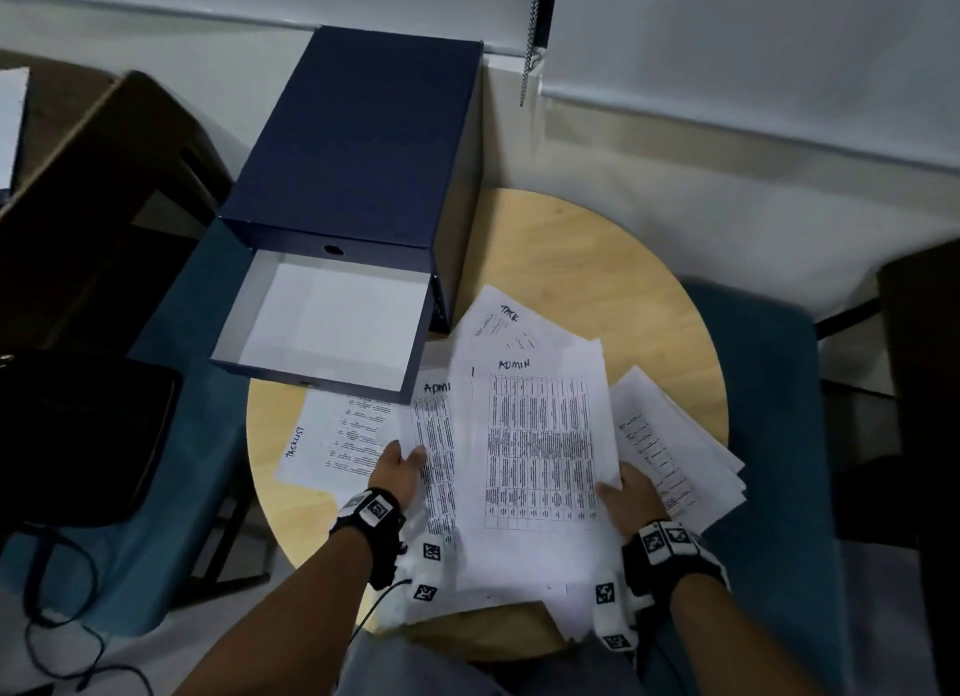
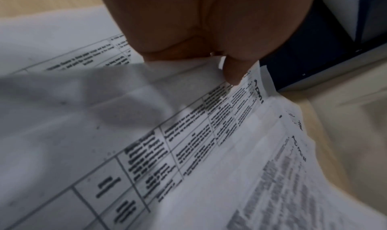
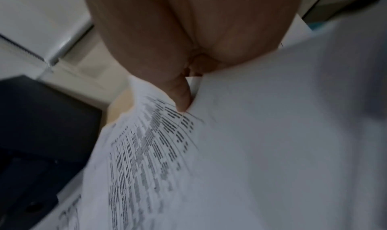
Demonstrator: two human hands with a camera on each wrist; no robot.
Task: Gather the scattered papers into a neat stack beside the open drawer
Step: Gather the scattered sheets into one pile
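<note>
We're pinching the ADMIN sheets [image 1: 535, 435] at frame centre, left hand [image 1: 397, 469] and right hand [image 1: 626, 493] on opposite edges. TASKLIST sheet [image 1: 332, 441] is lying below the open drawer [image 1: 322, 326]. We're advising squaring edges on the counter [image 1: 597, 259] first.

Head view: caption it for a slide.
Both hands, left hand and right hand, gather printed papers beside the open drawer.

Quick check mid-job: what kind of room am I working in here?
Probably an office: printed sheets headed ADMIN, a navy file box with its drawer open, a roller blind's bead chain.
</note>
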